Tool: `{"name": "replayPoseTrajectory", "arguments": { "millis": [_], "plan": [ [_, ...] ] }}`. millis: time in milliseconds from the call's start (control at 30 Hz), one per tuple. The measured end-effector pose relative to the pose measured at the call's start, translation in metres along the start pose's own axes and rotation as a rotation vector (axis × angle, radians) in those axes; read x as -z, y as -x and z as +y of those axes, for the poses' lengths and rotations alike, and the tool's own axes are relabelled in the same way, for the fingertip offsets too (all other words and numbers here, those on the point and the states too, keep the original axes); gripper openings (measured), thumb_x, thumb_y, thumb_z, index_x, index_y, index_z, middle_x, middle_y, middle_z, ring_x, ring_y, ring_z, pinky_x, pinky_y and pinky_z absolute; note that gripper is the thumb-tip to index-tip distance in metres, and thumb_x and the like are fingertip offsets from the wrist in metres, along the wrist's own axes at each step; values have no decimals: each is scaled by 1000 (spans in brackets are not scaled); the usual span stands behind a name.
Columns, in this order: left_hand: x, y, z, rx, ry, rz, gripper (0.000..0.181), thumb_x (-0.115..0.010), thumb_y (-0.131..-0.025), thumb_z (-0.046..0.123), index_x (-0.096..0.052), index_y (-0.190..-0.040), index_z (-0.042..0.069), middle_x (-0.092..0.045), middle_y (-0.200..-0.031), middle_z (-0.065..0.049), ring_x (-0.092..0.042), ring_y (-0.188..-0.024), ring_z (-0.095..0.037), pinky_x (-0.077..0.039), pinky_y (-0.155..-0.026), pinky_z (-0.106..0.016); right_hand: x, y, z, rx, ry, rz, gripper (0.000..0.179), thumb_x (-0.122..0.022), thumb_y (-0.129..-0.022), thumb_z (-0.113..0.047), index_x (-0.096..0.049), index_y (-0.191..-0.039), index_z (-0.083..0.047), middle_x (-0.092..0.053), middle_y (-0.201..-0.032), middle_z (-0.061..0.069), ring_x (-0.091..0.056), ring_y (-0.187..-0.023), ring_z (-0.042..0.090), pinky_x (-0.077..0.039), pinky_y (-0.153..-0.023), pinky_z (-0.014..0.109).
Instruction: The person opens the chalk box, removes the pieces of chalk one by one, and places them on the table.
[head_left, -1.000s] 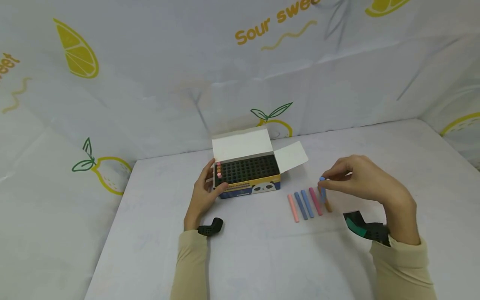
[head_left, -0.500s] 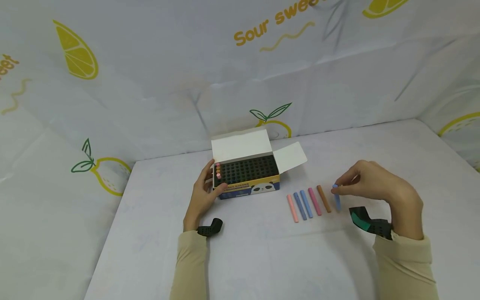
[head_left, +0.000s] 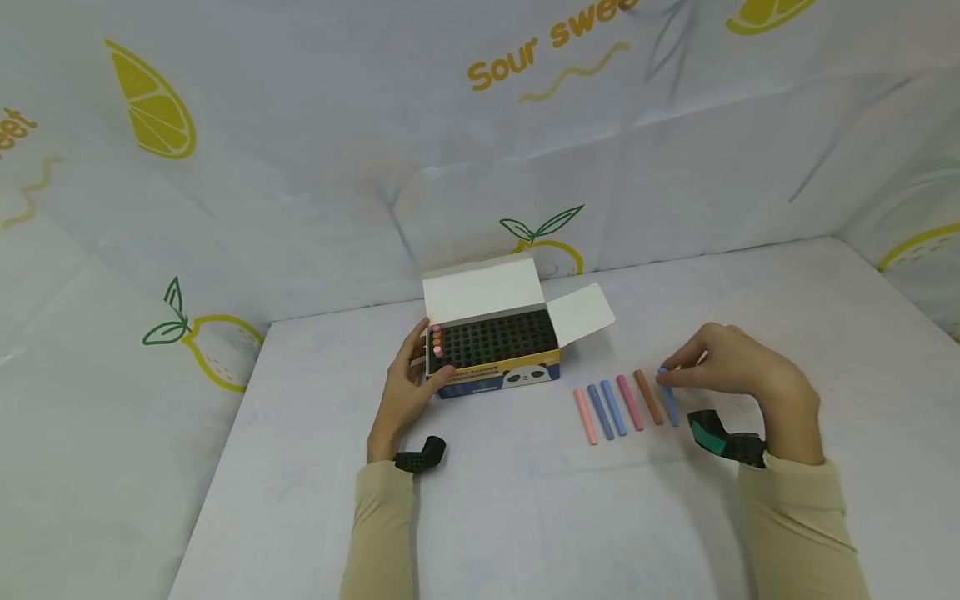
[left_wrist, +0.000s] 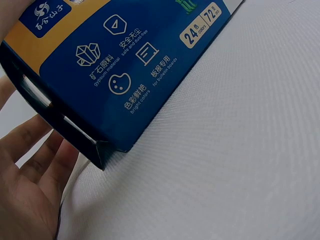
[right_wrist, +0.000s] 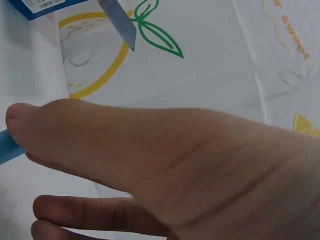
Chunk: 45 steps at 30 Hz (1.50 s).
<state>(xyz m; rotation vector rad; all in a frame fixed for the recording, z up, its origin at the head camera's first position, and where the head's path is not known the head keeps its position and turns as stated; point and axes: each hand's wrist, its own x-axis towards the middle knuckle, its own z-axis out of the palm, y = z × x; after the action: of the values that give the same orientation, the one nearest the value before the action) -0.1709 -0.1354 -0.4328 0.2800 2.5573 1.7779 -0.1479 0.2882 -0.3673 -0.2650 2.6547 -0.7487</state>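
Observation:
My left hand (head_left: 401,402) grips the left end of a chalk box (head_left: 498,381), thumb at the front and fingers behind. The left wrist view shows the box's blue printed side (left_wrist: 145,75) close up. The box lies open, with a black holed insert (head_left: 498,337) and a few pink and orange chalk ends at its left edge. Right of the row on the table, my right hand (head_left: 742,360) pinches the top of a blue chalk stick (head_left: 671,408) between thumb and fingertips. Its lower end reaches close to the tabletop. In the right wrist view only a short piece of this chalk (right_wrist: 9,147) shows.
Several chalk sticks lie side by side between box and right hand, from a pink stick (head_left: 585,417) to a brown stick (head_left: 648,397). The box's white lid (head_left: 483,287) stands up and a side flap (head_left: 581,313) sticks out rightward. A lemon-print cloth (head_left: 322,167) hangs behind.
My right hand has carried the blue chalk from over the brown stick to its right and lowered it beside the row. My left hand stays on the box.

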Motion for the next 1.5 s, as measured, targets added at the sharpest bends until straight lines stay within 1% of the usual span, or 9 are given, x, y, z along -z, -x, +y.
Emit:
{"name": "replayPoseTrajectory", "arguments": {
  "millis": [133, 367, 467, 733, 867, 1000, 1167, 1400, 1500],
  "plan": [
    [0, -1, 0, -4, 2, -1, 82, -72, -91, 13, -31, -162, 20, -39, -156, -24, -43, -140, -40, -37, -120, -57, -3, -6, 3, -7, -7, 9, 35, -76, -90, -34, -80, -111, -7, -76, -112, 21, -69, -105, 35, -56, -84, 57],
    [-1, -12, -32, 0, -2, 10, 86, -73, -90, 13, -29, -163, 23, -38, -158, -23, -42, -141, -40, -36, -121, -57, -9, -17, 12, -24, -15, 31, 37, -76, -90, -36, -80, -112, -6, -75, -114, 24, -67, -106, 38, -55, -82, 54],
    [-1, -13, -37, -19, -1, 18, 86, -74, -90, 15, -30, -162, 27, -39, -158, -20, -42, -142, -38, -37, -120, -56, -13, -21, 15, -19, -16, 37, 36, -77, -90, -36, -81, -110, -6, -75, -114, 23, -67, -108, 38, -55, -84, 54],
    [-1, -11, -38, -57, -18, 28, 82, -76, -90, 25, -34, -159, 37, -43, -156, -15, -46, -139, -34, -40, -118, -56, -18, -26, 19, -7, -22, 55, 35, -79, -88, -37, -82, -106, -7, -76, -115, 22, -65, -113, 41, -54, -87, 55],
    [-1, -11, -37, -59, -21, 29, 82, -76, -90, 28, -34, -159, 38, -43, -156, -14, -46, -139, -34, -40, -118, -56, -18, -28, 20, -7, -18, 52, 34, -79, -89, -35, -82, -105, -5, -77, -111, 21, -67, -102, 31, -54, -78, 42],
    [-1, -11, -37, -53, -21, 32, 82, -77, -90, 29, -33, -159, 39, -44, -155, -14, -46, -139, -33, -40, -118, -55, -19, -29, 20, -19, -18, 39, 33, -80, -88, -33, -82, -105, -5, -77, -107, 19, -63, -95, 25, -48, -73, 31],
    [-1, -10, -37, -45, -18, 32, 83, -77, -90, 28, -33, -159, 40, -43, -155, -13, -46, -139, -33, -40, -118, -55, -19, -28, 19, -16, -19, 36, 31, -80, -88, -32, -82, -104, -6, -78, -107, 18, -64, -98, 27, -50, -75, 34],
    [-1, -10, -37, -43, -14, 29, 82, -77, -90, 29, -33, -159, 40, -42, -156, -13, -45, -139, -32, -39, -119, -55, -19, -28, 18, -13, -26, 28, 30, -79, -90, -31, -82, -104, -5, -79, -105, 15, -63, -95, 21, -51, -76, 35],
    [-1, -11, -37, -49, -15, 26, 82, -76, -90, 28, -33, -159, 40, -42, -156, -13, -45, -140, -33, -39, -118, -56, -20, -27, 18, -16, -34, 24, 31, -78, -90, -32, -82, -104, -4, -79, -104, 15, -65, -97, 24, -54, -79, 42]
  ]
}}
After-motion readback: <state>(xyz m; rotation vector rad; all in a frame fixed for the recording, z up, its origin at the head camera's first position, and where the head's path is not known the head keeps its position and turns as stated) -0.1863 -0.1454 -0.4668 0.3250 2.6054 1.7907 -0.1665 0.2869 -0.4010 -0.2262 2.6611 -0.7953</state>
